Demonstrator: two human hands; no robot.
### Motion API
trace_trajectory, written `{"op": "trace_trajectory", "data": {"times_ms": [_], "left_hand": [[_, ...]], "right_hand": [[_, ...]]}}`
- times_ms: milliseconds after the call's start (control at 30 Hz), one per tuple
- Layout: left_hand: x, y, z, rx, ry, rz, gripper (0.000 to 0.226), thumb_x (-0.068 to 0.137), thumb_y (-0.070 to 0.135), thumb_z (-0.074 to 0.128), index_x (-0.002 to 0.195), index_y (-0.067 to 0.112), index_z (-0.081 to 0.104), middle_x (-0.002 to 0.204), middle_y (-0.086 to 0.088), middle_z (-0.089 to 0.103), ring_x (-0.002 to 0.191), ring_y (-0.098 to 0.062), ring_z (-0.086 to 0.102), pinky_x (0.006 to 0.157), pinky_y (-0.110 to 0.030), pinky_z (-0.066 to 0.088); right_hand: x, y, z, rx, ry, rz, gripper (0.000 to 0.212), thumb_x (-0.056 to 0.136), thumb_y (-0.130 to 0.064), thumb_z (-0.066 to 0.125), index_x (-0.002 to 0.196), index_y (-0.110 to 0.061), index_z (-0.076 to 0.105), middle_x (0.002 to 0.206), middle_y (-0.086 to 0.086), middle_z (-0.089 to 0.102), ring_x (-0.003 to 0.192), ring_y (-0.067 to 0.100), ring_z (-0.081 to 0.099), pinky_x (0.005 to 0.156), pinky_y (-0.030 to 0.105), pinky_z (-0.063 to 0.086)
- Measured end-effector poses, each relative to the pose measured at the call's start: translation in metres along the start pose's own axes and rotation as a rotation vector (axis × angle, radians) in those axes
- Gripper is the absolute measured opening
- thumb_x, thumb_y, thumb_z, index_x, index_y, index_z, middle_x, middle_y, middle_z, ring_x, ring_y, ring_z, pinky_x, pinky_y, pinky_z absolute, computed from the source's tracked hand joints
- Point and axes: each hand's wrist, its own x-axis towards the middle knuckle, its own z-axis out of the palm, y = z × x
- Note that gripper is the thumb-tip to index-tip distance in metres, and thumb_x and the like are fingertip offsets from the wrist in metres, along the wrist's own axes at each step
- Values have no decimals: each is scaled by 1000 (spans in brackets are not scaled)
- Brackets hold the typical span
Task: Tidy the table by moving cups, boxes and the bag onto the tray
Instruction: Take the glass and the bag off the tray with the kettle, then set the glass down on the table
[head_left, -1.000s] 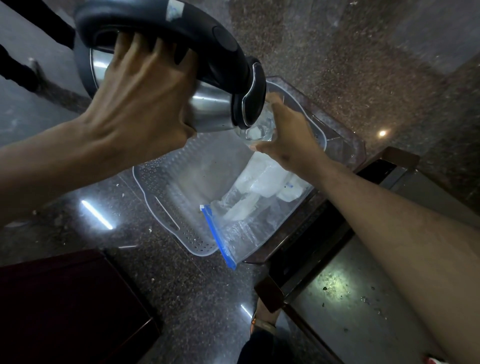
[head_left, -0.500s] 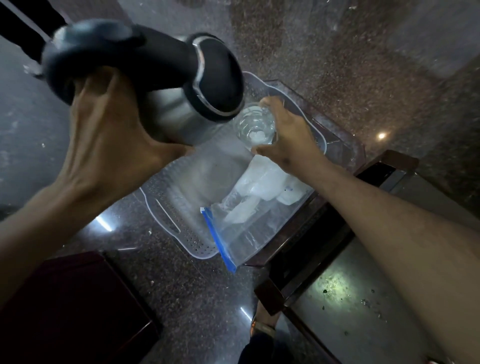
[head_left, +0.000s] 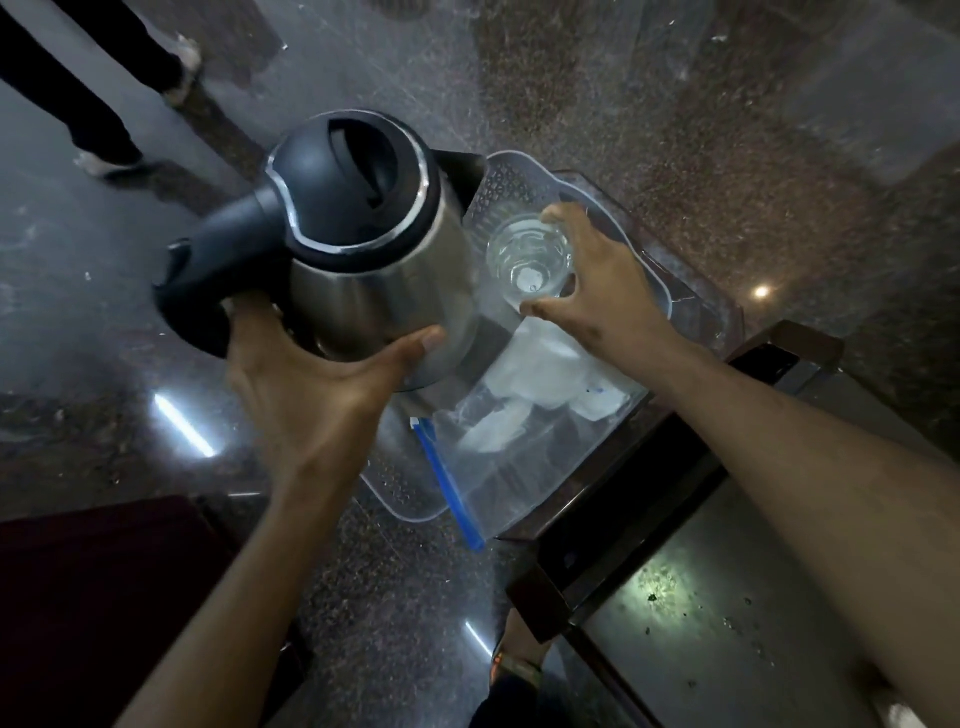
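Observation:
A steel kettle (head_left: 384, 291) with a black lid and handle stands nearly upright over the left part of the clear plastic tray (head_left: 400, 493). My left hand (head_left: 311, 384) grips its lower body and handle base. Just right of the kettle, my right hand (head_left: 592, 280) holds a clear glass cup (head_left: 527, 260) from the side, above the tray's far end; the cup has a little water in it. A clear zip bag (head_left: 519, 441) with a blue seal and white pieces inside lies on the tray below the cup.
The tray rests on a small glass-topped table (head_left: 701, 322) with a dark wooden frame. A larger glass surface (head_left: 727, 623) lies at the lower right. A dark red seat (head_left: 93, 597) sits at lower left. Another person's legs (head_left: 104, 93) stand at upper left on the speckled floor.
The kettle has swung from tilted toward the cup back to nearly upright and come lower, my left hand moving down with it. My right hand keeps the cup in place.

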Motion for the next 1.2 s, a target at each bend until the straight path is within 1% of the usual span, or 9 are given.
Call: {"op": "trace_trajectory", "data": {"times_ms": [167,300,467,633,733,833,933,1067,1200], "left_hand": [[-12,9,12,-122,10,77,98,48,69,102,125,27,60,127,7,73,118,-12,72,99,-44,62],[-21,0,17,-155,-1,31,97,53,62,103,129,24,58,130,5,71,120,-10,70,103,-40,60],[-36,-6,16,-142,12,-15,91,60,54,103,131,24,54,129,12,67,118,16,61,100,-5,47],[-63,11,-5,-16,20,-54,87,73,54,94,140,16,54,137,4,66,123,-12,66,108,-32,54],[-112,39,-17,24,63,80,53,87,48,82,126,19,59,116,10,62,100,-14,64,95,-9,46],[-116,65,0,45,-140,140,31,90,39,78,112,25,60,100,14,59,86,-9,60,85,-16,50],[-81,84,35,131,-416,39,41,93,26,78,128,22,56,117,3,71,98,-21,72,87,-45,58],[-61,92,63,183,-525,59,57,92,12,71,142,15,45,120,-9,72,109,-35,70,84,-40,49],[-48,98,73,211,-548,117,96,92,10,71,169,13,14,125,-16,70,113,-35,69,86,-37,49]], "right_hand": [[-1,0,0,-12,10,21,86,69,-31,95,138,-28,45,127,-4,66,66,-12,43,67,6,35],[-2,0,0,-21,13,20,88,69,-32,95,141,-28,43,134,-5,65,96,0,54,82,12,37],[-2,-1,1,-35,29,0,91,68,-32,96,142,-27,42,139,-5,63,118,15,62,92,22,41],[-2,-5,1,-38,39,2,94,67,-32,96,142,-29,39,144,-7,59,125,19,61,100,32,50],[-4,-6,0,-35,42,16,94,68,-31,96,143,-28,40,143,-4,59,125,20,60,98,26,46],[-5,-9,1,-16,42,43,91,68,-26,96,142,-24,43,142,0,59,126,20,59,95,21,41],[-4,-17,-2,44,37,87,89,68,-19,95,142,-22,45,138,3,61,121,17,60,94,25,48],[-9,-27,-14,74,44,128,87,69,-17,91,143,-21,46,134,0,63,117,15,61,87,14,44],[-21,-44,-43,111,113,132,86,69,-22,92,141,-25,45,131,-4,65,118,17,64,97,39,55]]}}
